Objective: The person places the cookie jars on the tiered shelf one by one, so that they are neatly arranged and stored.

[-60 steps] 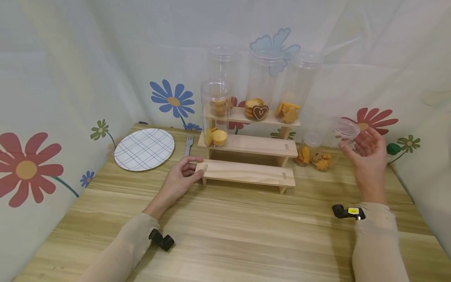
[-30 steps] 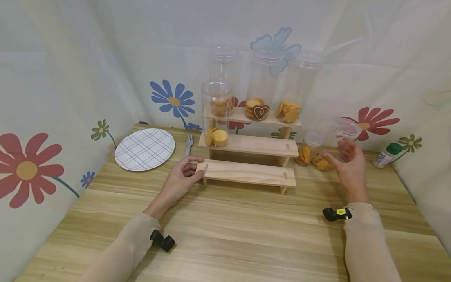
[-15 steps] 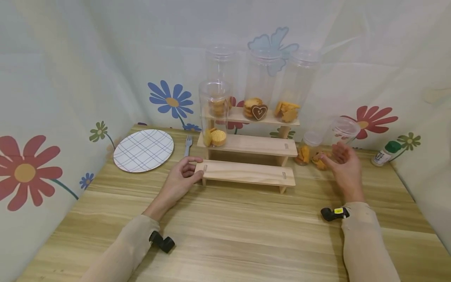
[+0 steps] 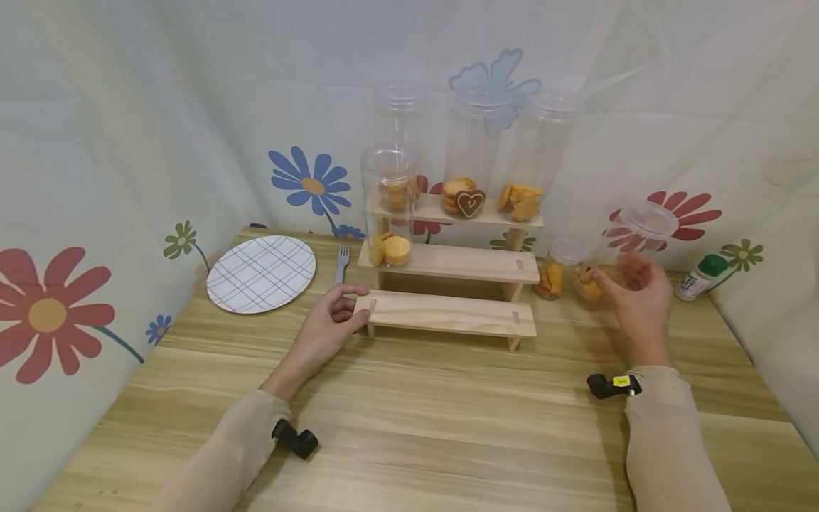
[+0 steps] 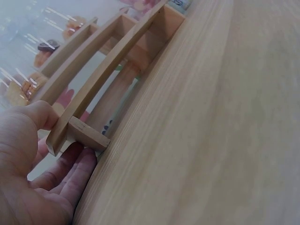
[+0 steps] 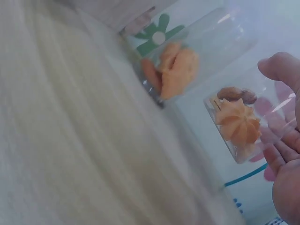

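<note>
My left hand [image 4: 329,316] grips the left end of the front step of a tiered wooden display stand [image 4: 448,313]; in the left wrist view the thumb lies by the board and the fingers sit below it. At the right, my right hand [image 4: 640,306] holds a clear cookie jar [image 4: 648,220] between thumb and fingers. This jar leans, its lid to the right, and the right wrist view shows a ridged star-shaped cookie [image 6: 239,122] at its bottom. Just left of it stands a shorter-looking clear jar [image 4: 566,252] with orange-yellow cookies, upright on the table.
Three tall clear jars with cookies, one of them the middle jar [image 4: 480,135], stand on the top step. Another jar [image 4: 390,206] is on the middle step's left end. A checked plate [image 4: 261,274], a grey fork [image 4: 343,263] and a green-capped bottle [image 4: 700,277] lie around.
My right hand came in from the right to the cookie jar and took hold of it; the jar has since tilted and shifted right. My left hand stays on the stand.
</note>
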A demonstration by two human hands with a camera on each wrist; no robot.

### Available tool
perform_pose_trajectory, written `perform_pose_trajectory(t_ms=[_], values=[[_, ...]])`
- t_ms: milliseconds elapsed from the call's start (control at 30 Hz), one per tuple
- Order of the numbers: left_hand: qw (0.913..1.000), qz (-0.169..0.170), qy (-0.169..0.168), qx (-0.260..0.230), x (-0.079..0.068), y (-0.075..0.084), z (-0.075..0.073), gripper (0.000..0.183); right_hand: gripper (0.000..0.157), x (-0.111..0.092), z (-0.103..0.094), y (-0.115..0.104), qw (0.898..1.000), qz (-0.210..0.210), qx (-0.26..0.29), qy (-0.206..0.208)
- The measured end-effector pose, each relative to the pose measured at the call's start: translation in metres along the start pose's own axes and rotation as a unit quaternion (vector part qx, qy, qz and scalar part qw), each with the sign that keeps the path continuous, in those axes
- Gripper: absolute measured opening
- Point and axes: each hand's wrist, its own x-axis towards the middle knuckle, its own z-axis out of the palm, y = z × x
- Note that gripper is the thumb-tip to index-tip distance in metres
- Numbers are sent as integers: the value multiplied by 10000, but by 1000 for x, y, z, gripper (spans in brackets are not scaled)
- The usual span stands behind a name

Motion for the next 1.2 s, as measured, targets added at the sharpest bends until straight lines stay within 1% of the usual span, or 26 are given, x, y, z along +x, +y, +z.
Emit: perform_pose_trajectory(t_ms=[133,233,367,533,600,667,767,933,1067,1200], values=[[10000,-7,14,9,0,0,0,40,62,-2,-2,-12,9998,-90,-12,193],[10000,-13,5,2,0,0,0,40,60,0,-5,-20,9992,-249,55,323],[10000,-18,7,15,0,-1,0,40,58,-1,-9,-36,9972,-555,258,432],[10000,-22,18,25,0,0,0,40,59,-9,-13,-60,9923,-1063,350,533],[10000,-22,21,25,-1,1,0,40,59,-12,-14,-68,9897,-1234,486,540],[10000,-25,16,31,-1,1,0,40,59,-15,-14,-77,9877,-1342,601,530],[10000,-26,7,14,-1,1,0,40,59,-19,-14,-89,9832,-1476,970,467],[10000,-19,0,13,0,1,0,40,58,-27,-12,-105,9761,-1646,1388,310],[10000,-13,0,35,0,1,0,40,58,-31,-7,-111,9731,-1767,1471,129],[10000,4,-10,30,1,1,0,40,60,-33,0,-109,9739,-1871,1279,-93]])
